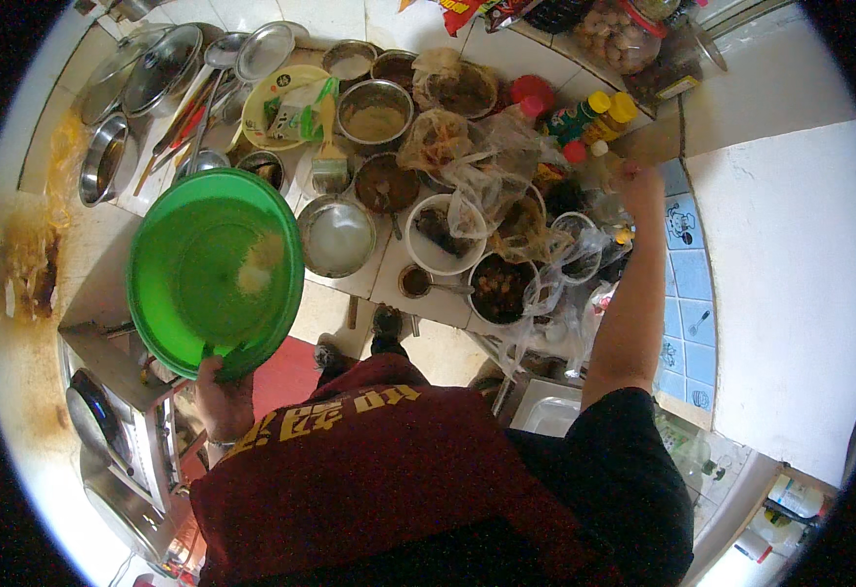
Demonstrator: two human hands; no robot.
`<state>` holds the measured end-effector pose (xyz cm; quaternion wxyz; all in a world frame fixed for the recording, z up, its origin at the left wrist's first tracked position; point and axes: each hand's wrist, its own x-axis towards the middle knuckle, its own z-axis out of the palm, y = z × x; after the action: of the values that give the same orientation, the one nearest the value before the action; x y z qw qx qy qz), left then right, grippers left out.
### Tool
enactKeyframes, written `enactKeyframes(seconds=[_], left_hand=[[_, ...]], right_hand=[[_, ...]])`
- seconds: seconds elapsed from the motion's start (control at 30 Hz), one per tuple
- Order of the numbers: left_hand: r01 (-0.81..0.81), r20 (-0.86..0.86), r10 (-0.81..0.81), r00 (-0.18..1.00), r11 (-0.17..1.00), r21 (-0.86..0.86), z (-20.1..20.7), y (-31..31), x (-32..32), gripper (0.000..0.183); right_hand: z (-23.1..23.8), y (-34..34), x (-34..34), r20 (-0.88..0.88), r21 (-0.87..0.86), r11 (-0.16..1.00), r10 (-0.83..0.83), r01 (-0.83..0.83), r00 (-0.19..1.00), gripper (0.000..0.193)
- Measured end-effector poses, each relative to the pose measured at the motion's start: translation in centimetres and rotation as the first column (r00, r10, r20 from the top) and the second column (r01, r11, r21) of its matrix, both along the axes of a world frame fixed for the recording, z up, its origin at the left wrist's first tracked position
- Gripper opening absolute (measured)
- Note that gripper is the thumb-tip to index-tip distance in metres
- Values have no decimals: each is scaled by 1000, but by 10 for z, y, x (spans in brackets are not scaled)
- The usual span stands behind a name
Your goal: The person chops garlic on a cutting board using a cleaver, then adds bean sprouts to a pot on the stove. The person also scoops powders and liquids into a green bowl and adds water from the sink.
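Observation:
My left hand grips the near rim of a large green plastic basin, thumb over the edge. The basin is tilted, and a small heap of pale, grainy stuff lies inside it, right of the middle. My right arm stretches to the far right of the counter, and my right hand is among the bottles, beside one with a white cap. Its fingers are blurred, so whether they hold anything does not show. Close by stand a yellow-capped green bottle and a yellow bottle.
Metal bowls with powders, such as one with white contents, crowd the tiled counter. Further right are a white tub, loose plastic bags and a bowl of dark food. A yellow basin and lidded pans stand at the back left.

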<state>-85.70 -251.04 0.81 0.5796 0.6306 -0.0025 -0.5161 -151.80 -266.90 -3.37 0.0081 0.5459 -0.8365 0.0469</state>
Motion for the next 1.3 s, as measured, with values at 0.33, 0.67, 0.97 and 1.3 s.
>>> enactKeyframes(seconds=[0.33, 0.67, 0.97, 1.3], left_hand=[[67, -105, -68, 992, 998, -13, -21, 2, 15, 41], [108, -50, -110, 993, 993, -50, -11, 1, 0, 42], [295, -88, -300, 950, 953, -70, -2, -9, -4, 38], [499, -201, -558, 805, 821, -279, 1, 14, 4, 38]], right_hand=[[-33, 19, 22, 168, -141, 989, 77, -54, 983, 60], [-33, 26, 40, 175, -345, 938, 82, -17, 981, 44], [49, 77, 66, 205, -342, 929, -70, 138, 976, 28], [227, 246, 129, 424, -882, 410, 476, 232, 771, 61]])
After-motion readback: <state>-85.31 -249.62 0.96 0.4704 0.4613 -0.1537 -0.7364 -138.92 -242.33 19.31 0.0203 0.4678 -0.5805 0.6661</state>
